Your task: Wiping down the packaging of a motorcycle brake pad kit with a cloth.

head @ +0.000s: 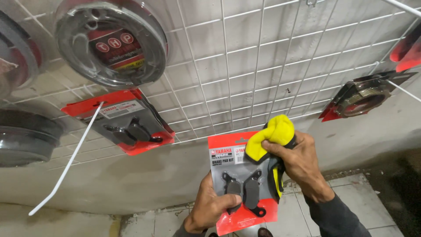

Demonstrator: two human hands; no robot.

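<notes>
My left hand (210,206) grips the lower left of a red blister pack (239,184) that holds two dark pads under clear plastic. My right hand (300,164) is closed on a yellow and grey cloth (272,136) and presses it against the pack's upper right corner. Both hands are raised in front of a white wire grid (245,66) fixed to a pale wall.
Another red pack with dark pads (127,123) hangs on a white hook (66,166) at the left. Round shoe-shaped parts in clear packs (112,41) hang above it. A further red pack (362,96) hangs at the right. Tiled floor (351,197) lies below.
</notes>
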